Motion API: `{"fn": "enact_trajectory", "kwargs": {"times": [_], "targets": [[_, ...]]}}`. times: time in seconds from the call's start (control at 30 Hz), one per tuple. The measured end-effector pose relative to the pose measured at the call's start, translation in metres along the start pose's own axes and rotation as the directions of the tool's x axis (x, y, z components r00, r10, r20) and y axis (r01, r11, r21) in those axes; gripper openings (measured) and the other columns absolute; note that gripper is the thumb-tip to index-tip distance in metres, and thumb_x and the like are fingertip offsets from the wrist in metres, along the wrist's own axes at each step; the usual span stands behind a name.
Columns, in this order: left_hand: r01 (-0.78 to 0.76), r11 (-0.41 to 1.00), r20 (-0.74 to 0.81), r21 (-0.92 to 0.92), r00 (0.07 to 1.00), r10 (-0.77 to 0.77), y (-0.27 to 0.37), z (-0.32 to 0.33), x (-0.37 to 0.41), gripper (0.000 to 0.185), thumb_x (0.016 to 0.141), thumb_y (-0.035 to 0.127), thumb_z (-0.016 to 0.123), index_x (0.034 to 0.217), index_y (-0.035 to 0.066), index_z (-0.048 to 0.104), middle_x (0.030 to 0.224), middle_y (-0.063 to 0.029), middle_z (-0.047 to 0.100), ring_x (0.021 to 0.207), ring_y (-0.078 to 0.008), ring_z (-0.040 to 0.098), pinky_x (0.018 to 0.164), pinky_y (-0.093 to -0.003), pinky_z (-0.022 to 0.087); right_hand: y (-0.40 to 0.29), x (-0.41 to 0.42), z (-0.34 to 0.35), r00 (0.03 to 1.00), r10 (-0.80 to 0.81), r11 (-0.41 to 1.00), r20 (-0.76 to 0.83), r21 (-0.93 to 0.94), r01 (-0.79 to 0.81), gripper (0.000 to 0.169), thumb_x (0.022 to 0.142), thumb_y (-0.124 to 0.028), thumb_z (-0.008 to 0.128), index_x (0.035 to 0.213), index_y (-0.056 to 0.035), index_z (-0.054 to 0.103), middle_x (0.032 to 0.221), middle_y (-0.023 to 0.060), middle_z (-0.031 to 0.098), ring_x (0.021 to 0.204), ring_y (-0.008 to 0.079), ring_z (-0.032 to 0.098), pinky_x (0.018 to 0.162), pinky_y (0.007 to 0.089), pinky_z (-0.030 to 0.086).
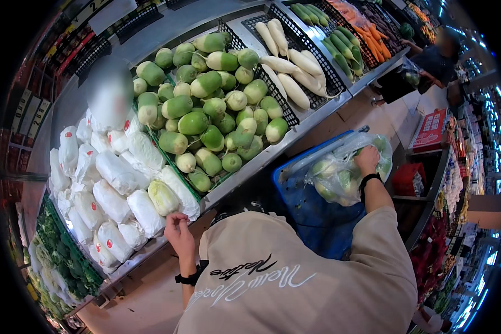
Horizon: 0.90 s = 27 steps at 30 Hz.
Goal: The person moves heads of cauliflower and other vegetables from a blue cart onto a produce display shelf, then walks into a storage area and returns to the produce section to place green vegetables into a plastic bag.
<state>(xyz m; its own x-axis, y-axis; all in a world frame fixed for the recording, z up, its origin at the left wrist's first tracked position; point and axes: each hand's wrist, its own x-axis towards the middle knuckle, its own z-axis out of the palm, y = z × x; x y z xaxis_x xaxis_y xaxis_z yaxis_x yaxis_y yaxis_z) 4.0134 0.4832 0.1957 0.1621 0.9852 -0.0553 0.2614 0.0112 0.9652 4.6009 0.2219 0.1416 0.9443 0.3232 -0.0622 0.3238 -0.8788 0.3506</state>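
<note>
My right hand (366,158) presses on or grips a clear plastic bag (344,175) of green and white radishes at the blue cart (290,192); its fingers are partly hidden. Near the front edge of the display, my left hand (178,229) has curled fingers, close beside an unwrapped napa cabbage (163,198). Whether the fingertips touch the cabbage or hold anything is not clear. White-wrapped cabbages (114,201) lie around it. A heap of green radishes (208,112) fills the middle of the display, with white radishes (294,85) beyond it.
A metal display edge (271,154) runs between the vegetables and me. Green cucumbers (338,50) and carrots (373,39) lie farther back. A person (434,62) stands in the aisle at upper right. Broccoli (67,238) is at the left, and a dark stand (419,217) at the right.
</note>
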Motion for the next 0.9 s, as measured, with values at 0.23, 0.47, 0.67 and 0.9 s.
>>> {"fn": "enact_trajectory", "kwargs": {"times": [0.23, 0.47, 0.67, 0.9], "targets": [[-0.008, 0.999, -0.061, 0.048, 0.998, 0.011, -0.016, -0.012, -0.018, 0.006, 0.087, -0.003, 0.049, 0.084, -0.001, 0.054, 0.078, -0.0059, 0.059, 0.073, -0.0122, 0.058, 0.070, -0.0252, 0.048, -0.002, 0.024, 0.011, 0.967, 0.159, 0.987, 0.198, 0.003, -0.162, 0.053, 0.080, -0.025, 0.063, 0.120, 0.0075, 0.051, 0.127, 0.0252, 0.053, 0.121, 0.0349, 0.052, 0.103, 0.0399, 0.039], [0.011, 0.999, -0.122, 0.042, 0.992, -0.006, -0.021, -0.013, -0.026, 0.006, 0.087, -0.003, 0.049, 0.084, -0.001, 0.054, 0.078, -0.0063, 0.059, 0.072, -0.0125, 0.057, 0.070, -0.0250, 0.047, 0.007, 0.024, 0.030, 0.986, 0.142, 0.989, -0.089, 0.057, -0.137, 0.039, 0.079, -0.021, 0.060, 0.112, -0.0004, 0.058, 0.118, 0.0225, 0.055, 0.116, 0.0359, 0.049, 0.101, 0.0442, 0.035], [0.010, 0.996, -0.099, 0.093, 0.995, -0.001, -0.008, -0.009, -0.022, 0.005, 0.087, -0.001, 0.050, 0.084, -0.002, 0.055, 0.076, -0.0063, 0.060, 0.072, -0.0126, 0.057, 0.070, -0.0252, 0.047, -0.002, 0.008, 0.033, 0.990, 0.018, 0.999, -0.139, -0.028, -0.022, 0.040, 0.079, -0.022, 0.062, 0.113, -0.0024, 0.056, 0.118, 0.0226, 0.055, 0.115, 0.0358, 0.050, 0.100, 0.0436, 0.036], [0.022, 0.998, -0.102, 0.054, 0.995, -0.017, -0.014, -0.004, -0.012, 0.006, 0.086, -0.001, 0.051, 0.085, -0.002, 0.056, 0.077, -0.0074, 0.061, 0.071, -0.0133, 0.058, 0.068, -0.0261, 0.047, -0.002, 0.005, 0.002, 0.995, -0.037, 0.999, 0.098, 0.001, 0.037, 0.053, 0.071, -0.033, 0.075, 0.114, -0.0076, 0.057, 0.115, 0.0181, 0.060, 0.113, 0.0312, 0.056, 0.098, 0.0414, 0.039]]}}
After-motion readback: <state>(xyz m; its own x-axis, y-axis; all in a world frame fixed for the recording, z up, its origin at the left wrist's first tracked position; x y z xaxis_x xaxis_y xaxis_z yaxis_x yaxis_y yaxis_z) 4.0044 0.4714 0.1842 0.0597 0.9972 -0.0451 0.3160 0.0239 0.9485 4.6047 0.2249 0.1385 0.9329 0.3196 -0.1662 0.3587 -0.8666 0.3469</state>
